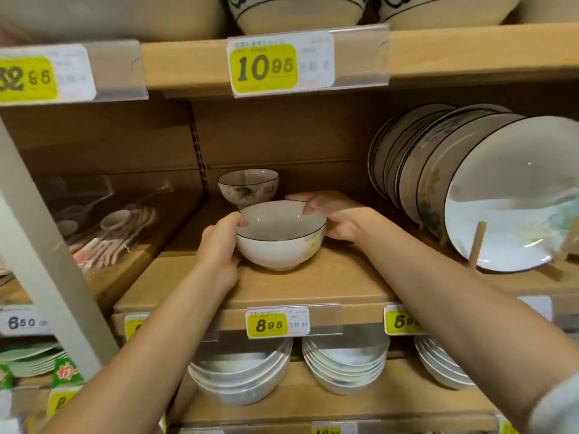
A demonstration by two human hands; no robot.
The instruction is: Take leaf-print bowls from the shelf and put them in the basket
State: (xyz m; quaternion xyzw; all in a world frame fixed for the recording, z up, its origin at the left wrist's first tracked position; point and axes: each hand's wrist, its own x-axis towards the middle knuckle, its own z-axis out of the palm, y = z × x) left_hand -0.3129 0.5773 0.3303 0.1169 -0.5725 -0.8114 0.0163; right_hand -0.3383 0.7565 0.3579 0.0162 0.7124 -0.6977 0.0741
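Head view: both hands are on one bowl [279, 245], at the middle of the shelf [282, 286], front of the board. The left hand [219, 245] grips its left side, thumb hooked over the rim and fingers under the wall. The right hand [332, 214] grips the far-right rim, fingertips curled over the edge. It's a two-sided hold, probably because the glaze is slick and the bowl is too wide for one hand to carry safely. Can't tell if the foot is off the board yet; it looks touching or barely clear.

A faint yellow-green print shows on the bowl's right wall, so it likely matches the task. The rear bowl [247, 186] sits just behind it, apart, with a clearer green leaf print. It's likely the next pick.

The plates [470, 183] stand on edge in a peg rack [476, 242] to the right, near the right forearm. Pulling the bowl straight back should keep that elbow off them. The spoons [119, 227] lie in a clear bin at left, well apart. Stacked dishes [241, 374] sit on the board below, under the 8.95 tag [275, 322].

The basket is not in view, presumably low and behind the camera. Judgement: step is lift-off, task early.
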